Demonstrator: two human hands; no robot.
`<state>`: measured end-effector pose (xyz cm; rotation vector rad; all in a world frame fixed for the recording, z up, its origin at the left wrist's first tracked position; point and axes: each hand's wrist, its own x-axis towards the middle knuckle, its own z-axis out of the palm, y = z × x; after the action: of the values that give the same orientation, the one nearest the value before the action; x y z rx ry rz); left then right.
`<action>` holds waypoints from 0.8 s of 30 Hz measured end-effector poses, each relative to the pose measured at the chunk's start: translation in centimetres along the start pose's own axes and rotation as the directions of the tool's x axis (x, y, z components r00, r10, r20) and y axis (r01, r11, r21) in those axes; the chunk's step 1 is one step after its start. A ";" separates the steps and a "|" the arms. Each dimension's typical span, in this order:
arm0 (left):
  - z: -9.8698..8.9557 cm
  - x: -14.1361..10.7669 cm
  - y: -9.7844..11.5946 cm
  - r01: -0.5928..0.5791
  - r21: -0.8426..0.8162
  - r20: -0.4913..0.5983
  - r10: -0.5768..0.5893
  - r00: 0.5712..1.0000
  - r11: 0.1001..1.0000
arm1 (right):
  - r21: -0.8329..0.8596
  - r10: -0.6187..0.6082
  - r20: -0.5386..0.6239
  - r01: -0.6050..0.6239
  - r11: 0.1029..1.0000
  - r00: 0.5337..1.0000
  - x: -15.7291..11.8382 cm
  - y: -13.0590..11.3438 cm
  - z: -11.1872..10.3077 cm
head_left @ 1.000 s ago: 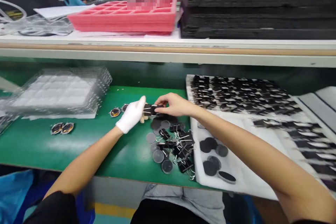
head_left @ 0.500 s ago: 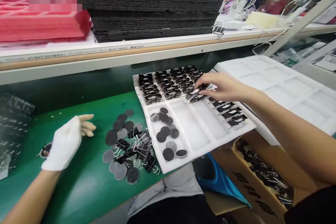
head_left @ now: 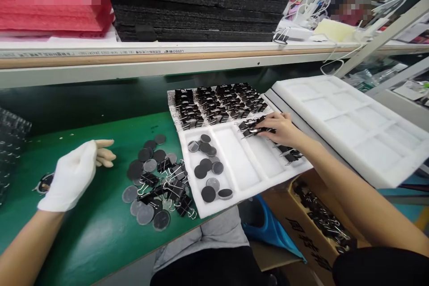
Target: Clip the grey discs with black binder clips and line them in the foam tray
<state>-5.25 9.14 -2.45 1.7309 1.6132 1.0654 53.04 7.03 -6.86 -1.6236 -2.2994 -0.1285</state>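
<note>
My right hand (head_left: pixel 279 130), bare, pinches a black binder clip (head_left: pixel 250 132) at the back of a compartment in the white foam tray (head_left: pixel 241 187). Other clips sit close beside it, and the fingers partly cover them. More binder clips (head_left: pixel 291 155) stand in the compartment to the right. My left hand (head_left: pixel 75 172), in a white glove with bare fingertips, hovers over the green table with its fingers stretched out and nothing in them. Between the hands lie loose binder clips (head_left: pixel 176 189) and round dark discs (head_left: pixel 145 213). Several discs (head_left: pixel 208 194) also lie in the tray's left compartment.
Clips in rows fill a board (head_left: pixel 217 103) behind the tray. A white foam tray stack (head_left: pixel 335 134) stands at right. Below is a cardboard box (head_left: pixel 306 237) of clips. A shelf (head_left: pixel 134 71) crosses behind, bearing black foam sheets (head_left: pixel 201 4). Clear plastic trays (head_left: pixel 11 147) stand at far left.
My right hand has come lower and nearer over the tray, with the clip now down in the compartment. My left hand keeps its pose. The whole view has shifted slightly.
</note>
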 end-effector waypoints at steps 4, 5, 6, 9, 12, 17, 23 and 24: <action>-0.3 0.1 -0.1 0.005 0.004 -0.003 -0.005 1.000 1.000 | -0.028 0.023 -0.021 -0.023 0.999 1.000 -0.3 0.5 0.1; -0.4 0.1 -0.1 0.003 0.006 -0.005 -0.003 1.000 1.000 | -0.036 0.028 -0.036 -0.030 0.999 0.999 -0.3 0.4 -0.1; -0.4 0.1 -0.1 -0.003 0.009 -0.008 0.003 1.000 1.000 | -0.044 0.028 -0.056 -0.030 0.999 0.998 -0.3 0.0 -0.5; -0.2 0.0 -0.2 -0.034 0.023 -0.015 0.035 0.999 0.999 | -0.036 -0.037 -0.105 0.033 0.999 0.994 0.7 -3.2 -2.1; 0.2 0.1 -0.3 -0.066 0.114 -0.019 0.069 0.997 0.991 | 0.018 -0.232 -0.068 0.233 0.972 0.970 2.8 -9.0 -3.3; -2.5 0.5 -0.6 -0.252 0.686 0.111 0.244 0.963 0.682 | 0.077 -0.505 0.056 0.501 0.862 0.861 6.4 -17.0 -0.5; -10.3 -1.1 -0.6 -0.157 0.881 0.272 -0.205 0.940 0.447 | 0.199 -0.536 0.048 0.518 0.832 0.843 10.2 -16.6 6.5; -10.7 -1.3 -0.9 -0.134 0.898 0.249 -0.233 0.940 0.420 | 0.242 -0.534 0.041 0.510 0.826 0.845 10.7 -16.2 7.0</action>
<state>-14.60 6.66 2.40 2.2887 2.1477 -0.3580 33.27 12.75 -8.31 -0.8752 -2.6751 0.0951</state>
